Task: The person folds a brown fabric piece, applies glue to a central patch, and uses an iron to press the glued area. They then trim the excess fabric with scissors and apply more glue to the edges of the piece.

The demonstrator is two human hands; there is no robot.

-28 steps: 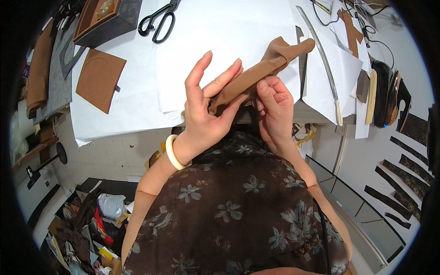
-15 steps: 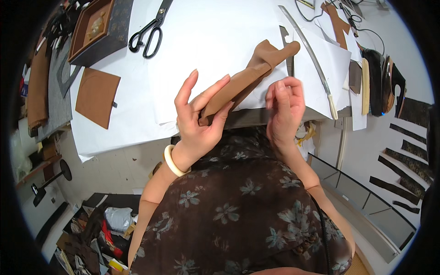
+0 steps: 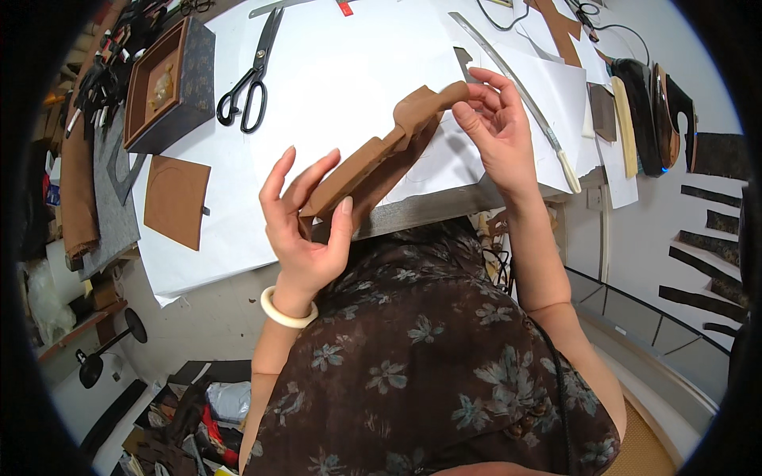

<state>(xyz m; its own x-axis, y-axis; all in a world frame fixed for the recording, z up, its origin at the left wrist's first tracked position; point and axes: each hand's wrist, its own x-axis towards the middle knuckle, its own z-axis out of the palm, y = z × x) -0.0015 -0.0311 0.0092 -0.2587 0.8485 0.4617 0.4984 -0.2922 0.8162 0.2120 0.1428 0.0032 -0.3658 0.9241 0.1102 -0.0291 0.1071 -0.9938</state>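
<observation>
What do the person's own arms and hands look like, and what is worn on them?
Both hands, left and right, are without gloves, and I see no ring. The left wrist wears a thick, smooth, cream bangle. Both forearms are bare, with no sleeves on them. The garment is dark brown with blue-grey flowers.

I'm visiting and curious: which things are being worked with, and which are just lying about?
In hand:
folded brown piece, left hand holding it, right hand at its upper end

Seemingly lying about:
scissors
open box
flat brown panel
metal strip
</observation>
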